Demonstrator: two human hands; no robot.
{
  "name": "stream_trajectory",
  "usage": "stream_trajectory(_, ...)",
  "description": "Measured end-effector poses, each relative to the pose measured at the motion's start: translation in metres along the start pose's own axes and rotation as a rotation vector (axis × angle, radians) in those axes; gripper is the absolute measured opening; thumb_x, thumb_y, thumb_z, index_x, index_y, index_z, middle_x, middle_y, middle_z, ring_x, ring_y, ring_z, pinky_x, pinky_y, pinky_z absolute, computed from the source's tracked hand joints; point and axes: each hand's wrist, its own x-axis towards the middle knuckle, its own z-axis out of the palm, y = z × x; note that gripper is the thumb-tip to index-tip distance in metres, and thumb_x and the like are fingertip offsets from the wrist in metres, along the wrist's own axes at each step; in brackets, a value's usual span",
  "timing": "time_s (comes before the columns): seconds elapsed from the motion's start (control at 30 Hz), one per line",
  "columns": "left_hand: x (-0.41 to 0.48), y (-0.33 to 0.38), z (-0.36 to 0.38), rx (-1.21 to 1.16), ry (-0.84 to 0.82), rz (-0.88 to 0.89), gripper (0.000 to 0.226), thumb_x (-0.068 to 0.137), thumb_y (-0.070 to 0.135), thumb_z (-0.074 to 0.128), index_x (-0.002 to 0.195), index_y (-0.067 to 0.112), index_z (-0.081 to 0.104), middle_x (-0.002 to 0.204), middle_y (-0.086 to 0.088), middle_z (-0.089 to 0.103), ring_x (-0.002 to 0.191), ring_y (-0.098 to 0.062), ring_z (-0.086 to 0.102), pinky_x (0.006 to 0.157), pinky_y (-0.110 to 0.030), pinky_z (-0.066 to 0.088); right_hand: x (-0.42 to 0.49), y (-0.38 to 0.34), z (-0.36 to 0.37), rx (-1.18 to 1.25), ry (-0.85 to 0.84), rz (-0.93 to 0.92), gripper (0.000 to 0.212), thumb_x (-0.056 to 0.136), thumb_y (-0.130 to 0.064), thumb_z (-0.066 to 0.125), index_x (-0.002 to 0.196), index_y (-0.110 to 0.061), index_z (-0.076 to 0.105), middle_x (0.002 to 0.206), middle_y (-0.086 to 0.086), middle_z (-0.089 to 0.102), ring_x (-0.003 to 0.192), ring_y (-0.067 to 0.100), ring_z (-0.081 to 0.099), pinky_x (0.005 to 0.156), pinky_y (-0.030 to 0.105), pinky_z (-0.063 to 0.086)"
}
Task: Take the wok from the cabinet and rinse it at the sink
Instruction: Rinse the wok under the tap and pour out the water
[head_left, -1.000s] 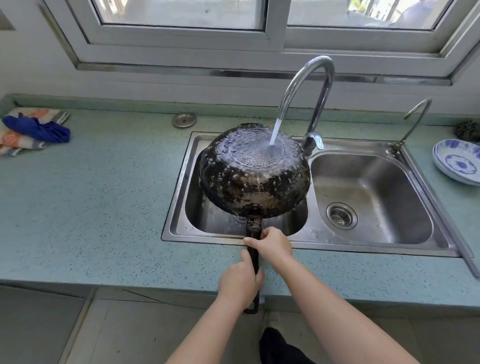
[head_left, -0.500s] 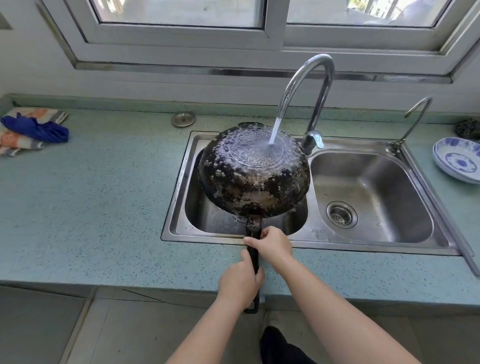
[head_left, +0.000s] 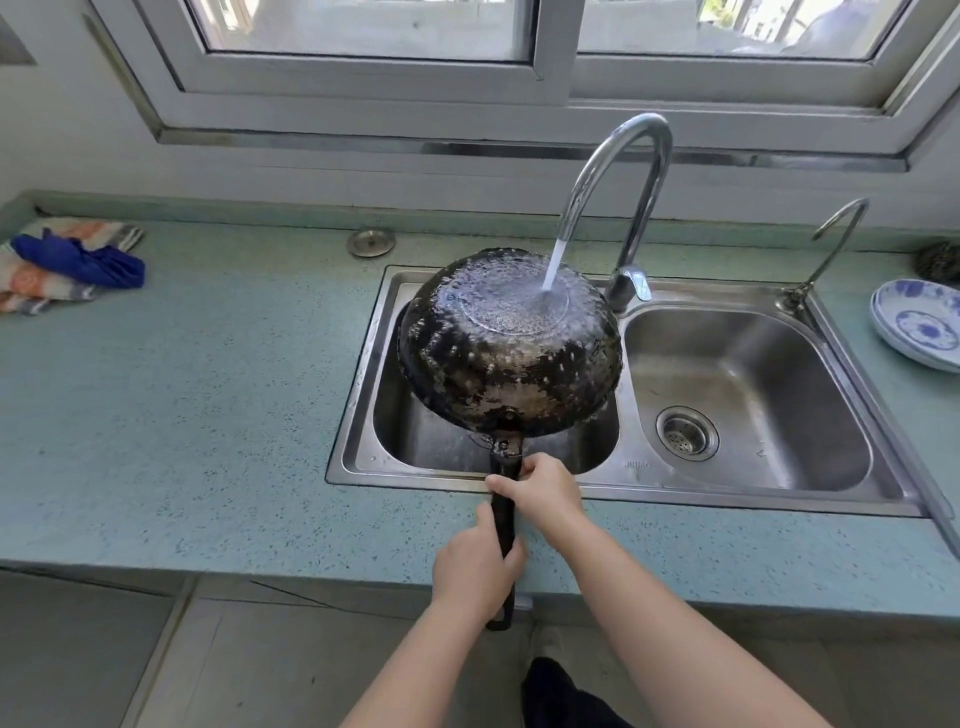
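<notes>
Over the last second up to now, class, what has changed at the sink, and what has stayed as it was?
Nothing visibly moved, and nothing was taken hold of or let go. The left hand and right hand still grip the handle of the wok, held upside down over the left basin of the sink, and water from the faucet still runs onto its base.
</notes>
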Motion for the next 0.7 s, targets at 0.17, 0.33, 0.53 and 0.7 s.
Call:
stream_trajectory(0.17, -0.002, -0.004, -0.004, -0.02, 0.037, -0.02, 0.035, 0.091, 0.044, 0.041, 0.111, 0.015, 0.042, 0.093, -0.008, 0.067, 0.086, -0.031, 0.063, 0.071, -0.035, 0.046, -0.001, -0.006, 0.001, 0.035, -0.021, -0.038, 0.034, 0.076, -0.041, 0.07, 0.091, -0.014, 0.057, 0.09, 0.0, 0.063, 0.09, 0.022, 0.061, 0.075, 0.034, 0.046)
stream_trajectory(0.33, -0.004, -0.009, -0.011, 0.024, 0.093, -0.042, 0.035, 0.09, 0.044, 0.043, 0.112, 0.017, 0.043, 0.092, -0.005, 0.068, 0.085, -0.028, 0.064, 0.068, -0.032, 0.044, 0.0, -0.008, 0.008, 0.104, -0.044, -0.062, 0.025, 0.077, -0.037, 0.07, 0.085, -0.016, 0.058, 0.085, -0.001, 0.062, 0.087, 0.022, 0.061, 0.072, 0.031, 0.044)
stream_trajectory(0.53, -0.007, -0.015, -0.019, 0.015, 0.135, -0.097, 0.032, 0.089, 0.042, 0.044, 0.113, 0.02, 0.042, 0.091, -0.002, 0.068, 0.086, -0.027, 0.064, 0.063, -0.029, 0.039, 0.006, -0.01, 0.022, 0.252, -0.134, -0.073, 0.017, 0.077, -0.03, 0.069, 0.084, -0.016, 0.062, 0.072, -0.006, 0.059, 0.075, 0.017, 0.058, 0.076, 0.038, 0.051)
stream_trajectory(0.7, -0.005, -0.013, -0.026, 0.032, 0.125, -0.148, 0.03, 0.088, 0.041, 0.046, 0.108, 0.019, 0.046, 0.096, -0.005, 0.068, 0.093, -0.029, 0.063, 0.066, -0.03, 0.038, 0.004, -0.016, 0.021, 0.473, -0.215, -0.051, 0.016, 0.084, -0.014, 0.065, 0.07, -0.019, 0.058, 0.072, -0.001, 0.058, 0.075, 0.018, 0.056, 0.068, 0.031, 0.046)
